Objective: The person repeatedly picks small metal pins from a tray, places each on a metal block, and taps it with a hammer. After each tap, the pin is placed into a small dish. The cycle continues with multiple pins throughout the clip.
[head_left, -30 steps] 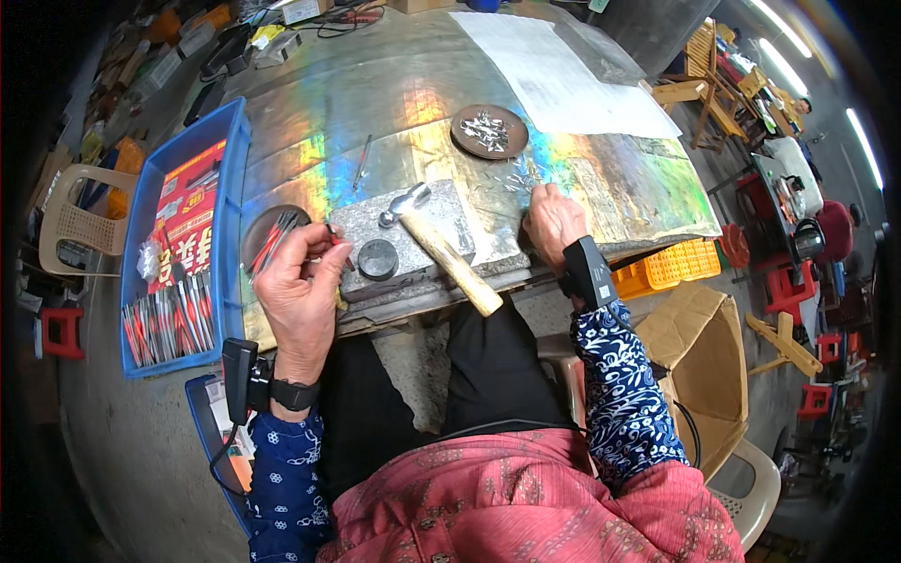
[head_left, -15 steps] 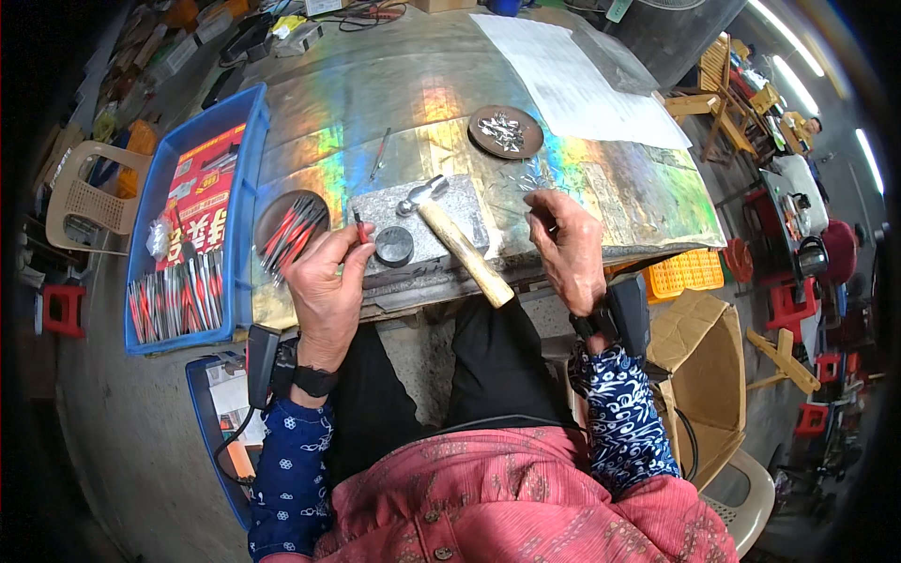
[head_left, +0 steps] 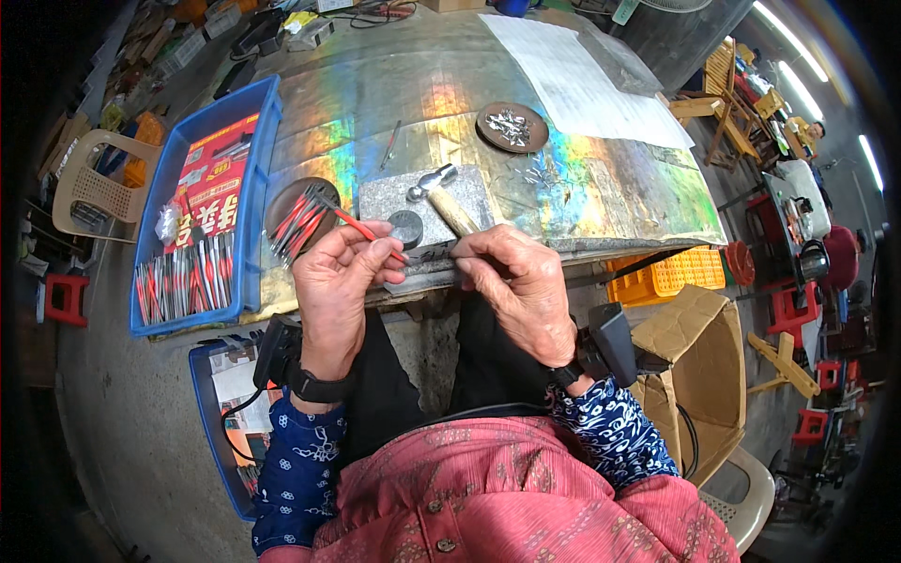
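Between the thumb and fingers of my left hand [head_left: 333, 286] is a slim red stick [head_left: 361, 228], slanting down toward my right hand. My right hand [head_left: 516, 286] is closed in a pinch over the handle end of the hammer [head_left: 450, 208]; whether anything small is in its fingertips is hidden. The hammer's metal head rests on a grey metal block [head_left: 380, 195]. A dark round puck [head_left: 405, 228] sits on the block's near part, close to my left fingertips. Left of it, a round brown dish [head_left: 284, 199] holds several red and black sticks.
A blue crate [head_left: 249, 272] at left holds bundled sticks and red printed card. A brown dish [head_left: 533, 141] of small metal pieces stands at the far right, with loose pieces [head_left: 537, 175] nearby. White sheets [head_left: 563, 84] cover the back right. A cardboard box [head_left: 709, 366] stands beside me.
My right hand has moved left and nearer, from beside the loose metal pieces to over the hammer handle. My left hand has shifted slightly right; its red stick now shows at length.
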The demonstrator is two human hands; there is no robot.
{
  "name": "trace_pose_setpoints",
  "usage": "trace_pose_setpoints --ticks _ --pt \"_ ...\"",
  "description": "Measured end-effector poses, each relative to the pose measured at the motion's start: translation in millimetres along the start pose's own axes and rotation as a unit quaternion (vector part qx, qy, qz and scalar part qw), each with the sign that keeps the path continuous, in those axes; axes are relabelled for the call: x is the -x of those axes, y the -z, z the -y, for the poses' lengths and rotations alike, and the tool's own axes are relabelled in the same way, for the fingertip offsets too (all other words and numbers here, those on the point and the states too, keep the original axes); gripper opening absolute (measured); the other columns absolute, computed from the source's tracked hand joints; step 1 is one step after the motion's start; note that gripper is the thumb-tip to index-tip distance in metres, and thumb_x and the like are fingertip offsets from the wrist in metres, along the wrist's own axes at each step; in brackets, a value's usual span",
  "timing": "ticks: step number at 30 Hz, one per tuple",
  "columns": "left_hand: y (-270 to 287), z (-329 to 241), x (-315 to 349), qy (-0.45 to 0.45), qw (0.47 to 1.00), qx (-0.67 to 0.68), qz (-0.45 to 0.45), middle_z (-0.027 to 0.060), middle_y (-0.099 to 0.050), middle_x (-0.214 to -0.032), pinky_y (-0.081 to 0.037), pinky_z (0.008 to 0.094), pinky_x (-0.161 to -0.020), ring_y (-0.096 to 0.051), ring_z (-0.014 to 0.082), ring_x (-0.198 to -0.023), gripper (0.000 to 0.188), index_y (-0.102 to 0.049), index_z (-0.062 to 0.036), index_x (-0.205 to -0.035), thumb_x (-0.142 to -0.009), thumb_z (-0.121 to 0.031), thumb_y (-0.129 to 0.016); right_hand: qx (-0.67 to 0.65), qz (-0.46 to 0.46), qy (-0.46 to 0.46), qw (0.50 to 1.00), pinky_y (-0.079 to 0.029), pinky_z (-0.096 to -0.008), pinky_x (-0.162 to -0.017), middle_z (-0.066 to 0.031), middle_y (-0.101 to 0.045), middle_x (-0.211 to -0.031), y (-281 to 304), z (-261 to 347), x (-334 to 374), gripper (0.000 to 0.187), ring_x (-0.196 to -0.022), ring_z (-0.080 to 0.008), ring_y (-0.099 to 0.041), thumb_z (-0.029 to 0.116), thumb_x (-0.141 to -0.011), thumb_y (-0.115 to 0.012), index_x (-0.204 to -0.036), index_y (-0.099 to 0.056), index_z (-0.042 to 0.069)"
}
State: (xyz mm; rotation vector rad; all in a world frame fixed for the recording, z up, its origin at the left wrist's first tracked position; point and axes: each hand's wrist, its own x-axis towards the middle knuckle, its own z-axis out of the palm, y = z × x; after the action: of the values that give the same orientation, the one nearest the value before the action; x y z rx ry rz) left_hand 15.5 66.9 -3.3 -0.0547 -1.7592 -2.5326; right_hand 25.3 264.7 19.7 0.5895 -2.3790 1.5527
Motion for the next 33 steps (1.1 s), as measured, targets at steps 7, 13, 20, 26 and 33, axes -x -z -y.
trace_pose_setpoints --ticks 7,13,20,26,33 --pt "1.1 -1.2 10.8 0.051 0.994 0.096 0.018 0.0154 -0.068 -0.092 -0.059 0.0266 -0.066 -0.068 0.0171 -0.077 0.02 -0.06 0.0069 -0.108 -0.092 -0.005 -0.062 -0.136 0.019 -0.117 0.984 -0.051 -0.0238 -0.057 -0.0067 -0.061 -0.076 -14.1 13.7 7.2 0.006 -0.066 -0.0113 -0.063 -0.004 -0.088 -0.061 -0.095 -0.062 -0.004" --pt "3.2 1.7 15.9 0.071 0.99 0.122 0.021 0.0146 -0.067 -0.095 -0.06 0.0289 -0.067 -0.069 0.0189 -0.079 0.021 -0.057 0.0044 -0.113 -0.095 -0.006 -0.058 -0.085 0.042 -0.121 0.988 -0.049 -0.0214 -0.057 -0.0037 -0.062 -0.08 -18.7 11.5 8.0 0.007 -0.066 -0.0094 -0.062 -0.001 -0.09 -0.061 -0.096 -0.062 -0.004" --pt "3.2 2.5 20.2 0.085 0.982 0.17 0.014 0.0164 -0.067 -0.095 -0.06 0.0294 -0.065 -0.069 0.0197 -0.078 0.021 -0.058 0.004 -0.111 -0.094 -0.007 -0.06 -0.073 0.027 -0.021 0.997 -0.049 -0.024 -0.063 -0.0072 -0.061 -0.086 -25.4 10.9 9.2 0.011 -0.069 -0.0122 -0.061 -0.006 -0.087 -0.059 -0.097 -0.062 -0.003" --pt "1.3 1.5 21.9 0.09 0.978 0.186 0.014 0.0168 -0.067 -0.096 -0.06 0.0305 -0.065 -0.069 0.0207 -0.078 0.021 -0.057 0.0025 -0.112 -0.094 -0.008 -0.06 -0.164 0.004 -0.074 0.984 -0.049 -0.0235 -0.07 -0.0057 -0.059 -0.084 -33.6 16.5 13.1 0.019 -0.076 -0.0104 -0.058 -0.009 -0.085 -0.057 -0.103 -0.058 -0.002" --pt "-0.5 2.8 22.8 0.07 0.984 0.16 0.019 0.0165 -0.067 -0.096 -0.061 0.0314 -0.067 -0.069 0.0205 -0.079 0.019 -0.056 0.0025 -0.112 -0.096 -0.007 -0.057 -0.168 0.005 -0.079 0.983 -0.049 -0.0219 -0.066 -0.0024 -0.057 -0.085 -35.5 12.1 13.6 0.014 -0.075 -0.0063 -0.057 -0.008 -0.087 -0.059 -0.099 -0.056 -0.001"
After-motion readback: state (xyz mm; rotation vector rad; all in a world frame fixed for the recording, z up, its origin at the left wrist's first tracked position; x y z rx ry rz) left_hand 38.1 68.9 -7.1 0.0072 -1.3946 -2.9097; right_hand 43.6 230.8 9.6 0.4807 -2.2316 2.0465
